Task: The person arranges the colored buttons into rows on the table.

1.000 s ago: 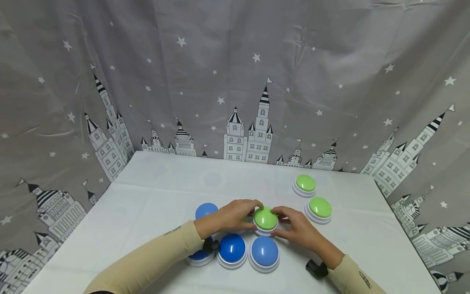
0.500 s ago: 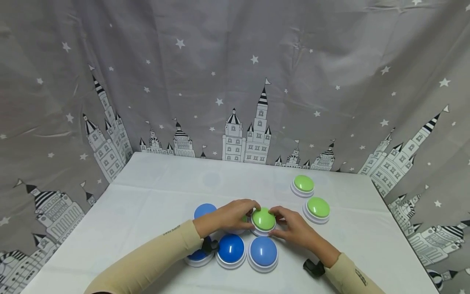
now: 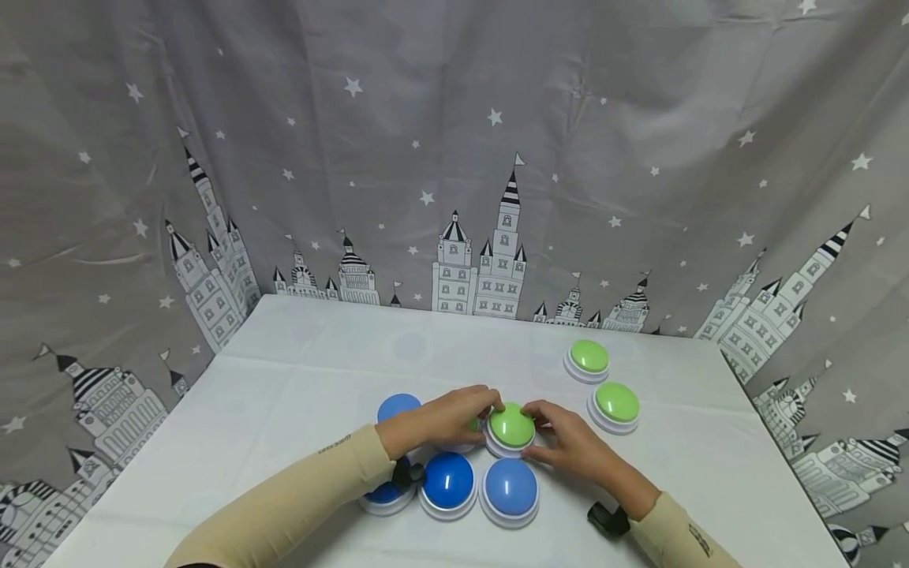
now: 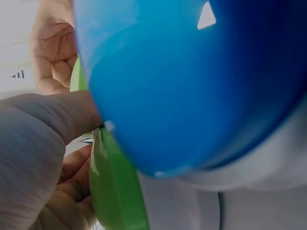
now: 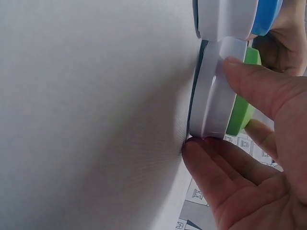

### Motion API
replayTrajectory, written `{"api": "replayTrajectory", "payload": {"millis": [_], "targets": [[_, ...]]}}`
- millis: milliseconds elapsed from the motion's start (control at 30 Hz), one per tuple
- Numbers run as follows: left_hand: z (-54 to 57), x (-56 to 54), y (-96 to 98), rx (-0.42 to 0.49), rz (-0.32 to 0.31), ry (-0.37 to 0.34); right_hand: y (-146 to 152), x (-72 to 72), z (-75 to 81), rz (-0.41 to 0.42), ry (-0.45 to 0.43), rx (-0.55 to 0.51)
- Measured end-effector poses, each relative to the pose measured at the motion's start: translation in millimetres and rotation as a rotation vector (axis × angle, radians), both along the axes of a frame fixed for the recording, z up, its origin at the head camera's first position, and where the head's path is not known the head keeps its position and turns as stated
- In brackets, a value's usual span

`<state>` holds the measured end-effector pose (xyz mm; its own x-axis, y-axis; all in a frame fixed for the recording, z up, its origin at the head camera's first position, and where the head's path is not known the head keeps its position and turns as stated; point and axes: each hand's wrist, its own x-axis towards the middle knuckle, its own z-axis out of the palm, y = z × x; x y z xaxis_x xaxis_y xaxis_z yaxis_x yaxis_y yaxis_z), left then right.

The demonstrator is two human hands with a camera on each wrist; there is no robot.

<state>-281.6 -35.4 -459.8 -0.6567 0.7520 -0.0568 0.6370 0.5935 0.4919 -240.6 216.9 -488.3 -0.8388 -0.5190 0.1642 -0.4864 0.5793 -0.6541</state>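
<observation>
A round push button with a green dome (image 3: pixel 512 426) and white base lies flat on the white table, between my two hands. My left hand (image 3: pixel 450 416) grips its left side with thumb and fingertips; its palm covers most of a second green button (image 3: pixel 460 447). From the right, my right hand (image 3: pixel 571 442) pinches the same button; in the right wrist view its thumb and fingers touch the white base (image 5: pixel 216 93). Just in front sit a light blue button (image 3: pixel 511 487) and a dark blue button (image 3: pixel 449 480). A blue dome (image 4: pixel 192 86) fills much of the left wrist view.
Another dark blue button (image 3: pixel 385 495) is partly hidden by the left wrist camera (image 3: pixel 408 475). A light blue button (image 3: pixel 399 406) sits behind the left forearm. Farther right stand two green buttons (image 3: pixel 617 402). A grey castle-print curtain (image 3: pixel 369 158) hangs behind the table.
Both hands stay on the green button. It has shifted only very slightly left, closer to the green button under my left hand. The other buttons stay where they were.
</observation>
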Motion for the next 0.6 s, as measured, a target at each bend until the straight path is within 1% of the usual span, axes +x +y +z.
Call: {"api": "replayTrajectory", "payload": {"millis": [100,300,433,600], "targets": [[-0.4,-0.5,0.0,0.001,-0.001,0.005,0.2,-0.7,-1.0,0.002,0.004,-0.002],[-3.6,1.8,-1.5,0.000,-0.009,0.019,-1.1,3.0,-3.8,0.001,0.002,-0.002],[-3.0,2.2,-1.9,0.010,-0.014,0.019,-0.6,4.2,-3.0,0.000,0.001,0.019],[-4.5,1.0,-0.3,0.021,-0.015,0.039,0.9,4.3,0.3,-0.007,0.019,0.038]]}}
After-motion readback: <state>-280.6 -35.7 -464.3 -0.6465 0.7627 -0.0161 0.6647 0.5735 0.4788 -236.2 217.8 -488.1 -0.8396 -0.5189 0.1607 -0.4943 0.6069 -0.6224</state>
